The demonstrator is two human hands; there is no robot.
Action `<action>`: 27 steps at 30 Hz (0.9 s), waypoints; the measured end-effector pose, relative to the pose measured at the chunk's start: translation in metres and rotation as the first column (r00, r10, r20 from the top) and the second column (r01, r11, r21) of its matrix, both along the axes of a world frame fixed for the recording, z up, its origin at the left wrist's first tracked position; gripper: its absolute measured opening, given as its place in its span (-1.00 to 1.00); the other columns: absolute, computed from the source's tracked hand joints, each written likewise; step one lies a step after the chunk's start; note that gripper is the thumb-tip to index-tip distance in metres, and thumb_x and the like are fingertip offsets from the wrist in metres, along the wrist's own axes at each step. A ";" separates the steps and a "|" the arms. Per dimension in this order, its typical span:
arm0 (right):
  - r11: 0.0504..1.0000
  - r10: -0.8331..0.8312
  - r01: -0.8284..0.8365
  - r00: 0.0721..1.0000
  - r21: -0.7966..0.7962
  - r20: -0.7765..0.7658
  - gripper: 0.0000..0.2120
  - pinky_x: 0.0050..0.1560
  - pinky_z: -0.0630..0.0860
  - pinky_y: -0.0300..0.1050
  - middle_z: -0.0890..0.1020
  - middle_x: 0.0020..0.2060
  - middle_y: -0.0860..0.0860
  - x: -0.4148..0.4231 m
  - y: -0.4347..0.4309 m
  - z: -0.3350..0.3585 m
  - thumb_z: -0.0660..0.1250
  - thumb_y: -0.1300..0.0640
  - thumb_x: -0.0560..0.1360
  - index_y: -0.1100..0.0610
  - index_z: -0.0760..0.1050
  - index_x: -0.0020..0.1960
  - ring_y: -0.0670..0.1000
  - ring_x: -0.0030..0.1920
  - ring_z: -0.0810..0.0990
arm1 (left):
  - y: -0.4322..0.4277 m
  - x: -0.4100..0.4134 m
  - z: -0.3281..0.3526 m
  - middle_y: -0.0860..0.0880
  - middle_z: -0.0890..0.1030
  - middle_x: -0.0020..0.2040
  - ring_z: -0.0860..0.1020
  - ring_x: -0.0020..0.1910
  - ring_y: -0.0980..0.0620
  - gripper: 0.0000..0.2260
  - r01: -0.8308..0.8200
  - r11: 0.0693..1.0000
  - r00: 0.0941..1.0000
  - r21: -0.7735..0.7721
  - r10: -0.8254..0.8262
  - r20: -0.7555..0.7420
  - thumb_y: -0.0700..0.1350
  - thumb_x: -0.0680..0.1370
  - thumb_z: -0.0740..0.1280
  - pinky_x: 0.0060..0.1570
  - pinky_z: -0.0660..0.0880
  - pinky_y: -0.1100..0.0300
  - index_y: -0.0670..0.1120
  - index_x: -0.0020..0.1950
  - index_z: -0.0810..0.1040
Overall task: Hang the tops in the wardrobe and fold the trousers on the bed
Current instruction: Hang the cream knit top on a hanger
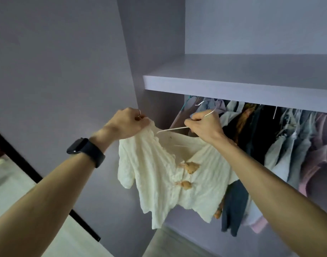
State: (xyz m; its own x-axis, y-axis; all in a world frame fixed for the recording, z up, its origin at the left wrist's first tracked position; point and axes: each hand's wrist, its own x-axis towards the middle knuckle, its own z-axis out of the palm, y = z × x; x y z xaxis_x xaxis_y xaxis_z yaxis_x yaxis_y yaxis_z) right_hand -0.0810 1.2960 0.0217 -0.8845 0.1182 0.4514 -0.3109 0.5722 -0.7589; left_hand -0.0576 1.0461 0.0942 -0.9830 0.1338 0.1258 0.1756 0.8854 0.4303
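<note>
A cream crinkled short-sleeved top (159, 175) with two tan bow-shaped buttons hangs in front of the open wardrobe. My left hand (127, 123) pinches the top's left shoulder and holds it up. My right hand (203, 125) grips a white wire hanger (174, 128) near its hook. The hanger's left arm shows bare at the neckline, and its right side is hidden under the fabric and my hand.
A row of hung clothes (281, 138) in blue, black, grey and pink fills the rail space under the wardrobe shelf (233, 89) at the right. The wardrobe's side panel (66, 80) stands at the left. Pale floor shows below.
</note>
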 end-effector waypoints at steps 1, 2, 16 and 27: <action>0.993 0.027 -0.026 1.000 0.112 -0.010 -0.68 -0.39 0.31 -0.15 0.31 -0.61 -0.03 0.000 -0.003 0.010 0.37 0.09 0.35 0.12 0.37 -0.52 -0.10 -0.48 0.29 | 0.005 -0.001 -0.004 -0.01 0.67 0.02 0.58 0.04 -0.05 -0.69 0.019 0.999 1.000 -0.034 -0.020 -0.007 0.11 0.60 0.27 0.05 0.51 0.09 -0.06 0.09 0.67; 0.963 0.062 -0.066 0.998 0.260 0.025 -0.70 -0.36 0.36 -0.13 0.34 -0.59 -0.01 0.002 -0.007 0.020 0.37 0.06 0.34 0.10 0.40 -0.51 -0.06 -0.46 0.34 | 0.010 -0.002 -0.006 -0.03 0.67 0.00 0.58 0.02 -0.06 -0.67 0.026 0.999 0.999 -0.043 -0.027 -0.026 0.12 0.61 0.27 0.05 0.52 0.06 -0.09 0.08 0.67; 0.917 0.335 -0.387 0.880 0.099 0.336 -0.66 -0.14 0.48 -0.15 0.70 -0.22 0.06 0.013 0.004 0.058 0.33 -0.13 0.54 0.13 0.69 -0.13 -0.09 -0.23 0.60 | 0.056 0.004 -0.042 0.15 0.66 -0.32 0.57 -0.30 0.25 -0.79 0.256 0.941 0.965 0.223 -0.235 -0.116 0.05 0.63 0.34 -0.26 0.39 0.41 0.00 -0.10 0.67; 0.898 0.440 -0.301 0.581 -0.321 0.685 -0.64 -0.40 0.21 -0.26 0.34 -0.41 0.00 0.011 0.040 -0.023 0.17 0.08 0.69 0.24 0.58 -0.15 -0.08 -0.42 0.24 | 0.040 0.011 -0.069 0.17 0.67 -0.28 0.64 -0.20 0.10 -0.79 0.079 0.995 0.997 0.063 -0.079 -0.002 0.10 0.62 0.28 -0.03 0.58 0.07 0.08 -0.12 0.63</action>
